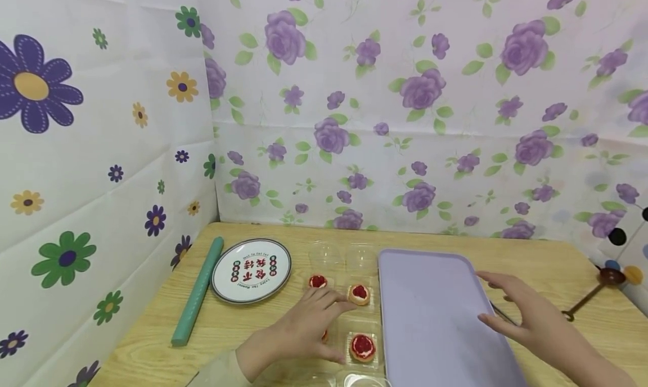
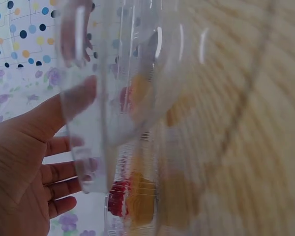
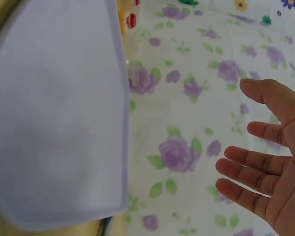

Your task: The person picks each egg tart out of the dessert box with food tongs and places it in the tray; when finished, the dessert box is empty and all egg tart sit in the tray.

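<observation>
Tarts [image 1: 362,347] lie between worktop's [image 1: 531,255] left edge and tray [image 1: 435,314]; left hand [image 1: 306,322], right hand [image 1: 536,319] spread, empty; careless left dip could smear them

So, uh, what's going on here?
A person has their left hand over small round red-topped tarts sitting in open clear plastic containers; whether it touches anything isn't clear. The right hand, fingers spread, hovers near the right edge of a flat lilac rectangular tray, holding nothing. A round white printed plate lies left of the containers, beside a long green rod.
</observation>
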Demonstrator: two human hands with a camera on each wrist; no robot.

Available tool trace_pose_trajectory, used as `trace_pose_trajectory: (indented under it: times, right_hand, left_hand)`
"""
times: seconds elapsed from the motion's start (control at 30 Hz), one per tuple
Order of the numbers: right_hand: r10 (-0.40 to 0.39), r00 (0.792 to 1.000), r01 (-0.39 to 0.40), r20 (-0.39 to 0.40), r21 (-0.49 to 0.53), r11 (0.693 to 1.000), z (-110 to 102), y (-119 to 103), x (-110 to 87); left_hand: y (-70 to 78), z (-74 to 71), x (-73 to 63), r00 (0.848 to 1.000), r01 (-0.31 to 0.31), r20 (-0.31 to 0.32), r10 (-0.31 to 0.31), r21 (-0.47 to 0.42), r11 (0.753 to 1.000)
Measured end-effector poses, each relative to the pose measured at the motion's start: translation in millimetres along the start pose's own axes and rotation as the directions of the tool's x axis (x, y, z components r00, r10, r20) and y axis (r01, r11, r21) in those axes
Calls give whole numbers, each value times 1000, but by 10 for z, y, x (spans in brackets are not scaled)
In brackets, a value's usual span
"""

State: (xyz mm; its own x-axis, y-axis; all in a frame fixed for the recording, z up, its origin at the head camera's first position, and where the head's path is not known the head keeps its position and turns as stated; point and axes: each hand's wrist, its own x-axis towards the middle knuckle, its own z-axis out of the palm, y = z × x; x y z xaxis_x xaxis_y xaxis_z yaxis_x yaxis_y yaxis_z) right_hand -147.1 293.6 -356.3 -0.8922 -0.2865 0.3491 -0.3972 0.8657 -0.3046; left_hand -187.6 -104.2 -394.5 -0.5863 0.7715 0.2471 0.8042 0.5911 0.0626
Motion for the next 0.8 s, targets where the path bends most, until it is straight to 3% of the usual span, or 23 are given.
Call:
trace_pose_trajectory:
  times: [0.23, 0.5, 0.8]
  right_hand:
    - [138, 990, -138, 12, -3, 990, 144, 332, -215]
    - [123, 988, -126, -95, -31, 992, 227, 654, -377]
    - [263, 964, -265, -29, -58, 963, 222, 1046, -542]
  left_hand:
    - [-24, 61, -7, 1000, 23, 22, -22, -32, 999]
    - [-49, 123, -31, 999, 30, 39, -26, -126, 992]
    - [-92, 203, -5, 1000, 10, 4, -9, -148, 989]
